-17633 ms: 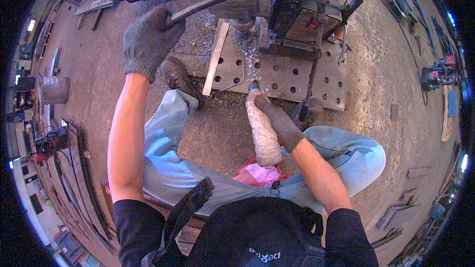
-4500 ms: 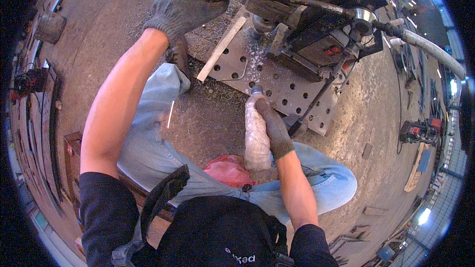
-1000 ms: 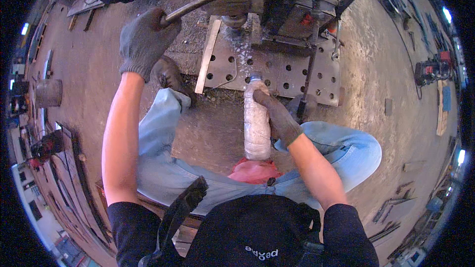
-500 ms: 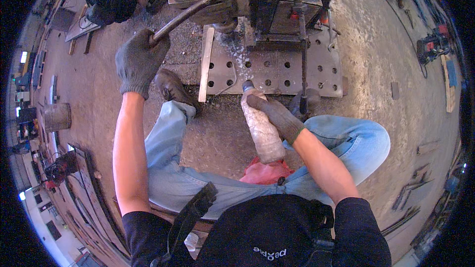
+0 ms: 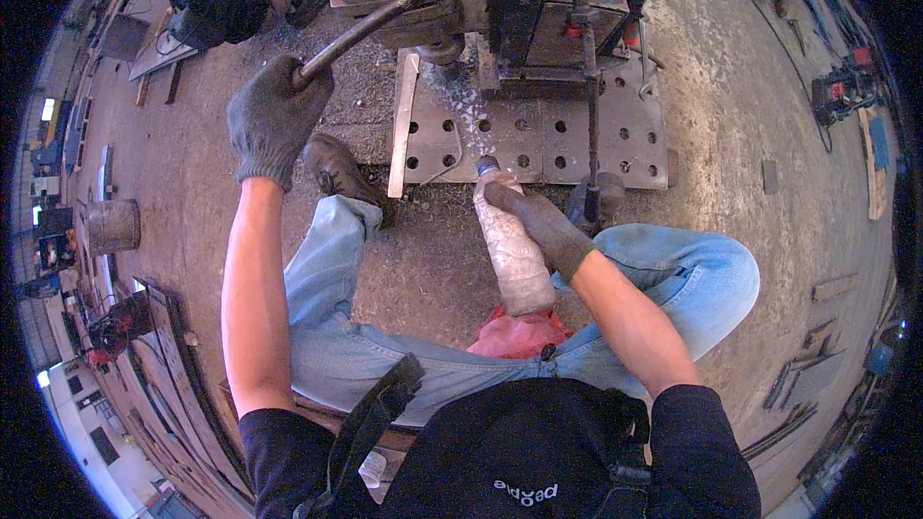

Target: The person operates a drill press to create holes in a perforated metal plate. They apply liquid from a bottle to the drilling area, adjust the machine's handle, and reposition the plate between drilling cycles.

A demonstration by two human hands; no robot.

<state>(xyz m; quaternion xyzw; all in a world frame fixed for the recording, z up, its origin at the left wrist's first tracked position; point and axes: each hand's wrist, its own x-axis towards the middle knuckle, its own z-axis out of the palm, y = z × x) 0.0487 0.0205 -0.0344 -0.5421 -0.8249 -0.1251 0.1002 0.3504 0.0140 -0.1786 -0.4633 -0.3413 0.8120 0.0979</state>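
My left hand (image 5: pixel 279 122), in a grey knit glove, is wrapped round the lower end of a long metal lever (image 5: pixel 404 8). The lever slants up to a dark machine (image 5: pixel 553 29) at the far middle. My right hand (image 5: pixel 545 229), gloved too, grips a dirty, crumpled plastic bottle (image 5: pixel 510 259). Its dark-capped neck (image 5: pixel 487 164) points away from me, at the near edge of a steel plate (image 5: pixel 538 149) with rows of round holes. White wet-looking spatter (image 5: pixel 471 111) lies on the plate below the machine's spindle (image 5: pixel 440 50).
A wooden strip (image 5: pixel 404 120) lies along the plate's left side. My boot (image 5: pixel 338 170) stands just left of it. Red cloth (image 5: pixel 519 334) sits between my legs. A metal bucket (image 5: pixel 112 226) is at the left, and a red and black machine (image 5: pixel 846 86) at the far right.
The view has shifted very slightly. More white spatter shows on the plate in front of the bottle's neck. Both hands keep their holds.
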